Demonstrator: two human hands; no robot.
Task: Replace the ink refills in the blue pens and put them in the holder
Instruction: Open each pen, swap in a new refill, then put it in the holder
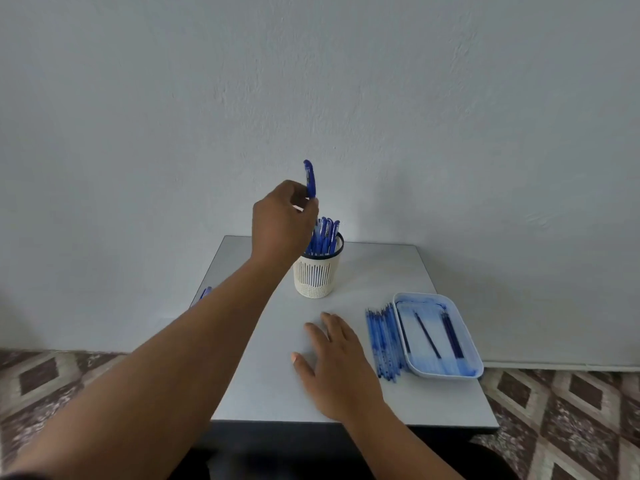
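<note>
Nearest to the person, the right hand (337, 365) is lying flat on the pale grey tabletop (263, 375), palm down, fingers straight and slightly spread, its grip released and holding nothing. Just to its right, a bundle of translucent blue refills (384, 341) is lying on the tabletop, running front to back and lying against the left wall of a white tray (460, 370) smeared with blue ink. Inside the tray, a few dark refills (427, 336) are lying loose, apart from one another.

Farther back, near the middle of the tabletop, a cream slotted holder (317, 277) with a dark rim is standing upright, and a cluster of blue pens (325, 237) is sticking up out of it, caps upward. At the left edge of the tabletop, a bit of another blue pen (206, 292) is peeking out from behind the left forearm.

Farthest out, the left hand (282, 220) is reaching over the holder, its grip pinching a capped blue pen (310, 178) between thumb and fingertips. That pen is standing nearly upright, its cap rising above the fingers and its lower part hidden behind the hand, just above and left of the pens in the holder; whether it is touching them I cannot tell.
</note>
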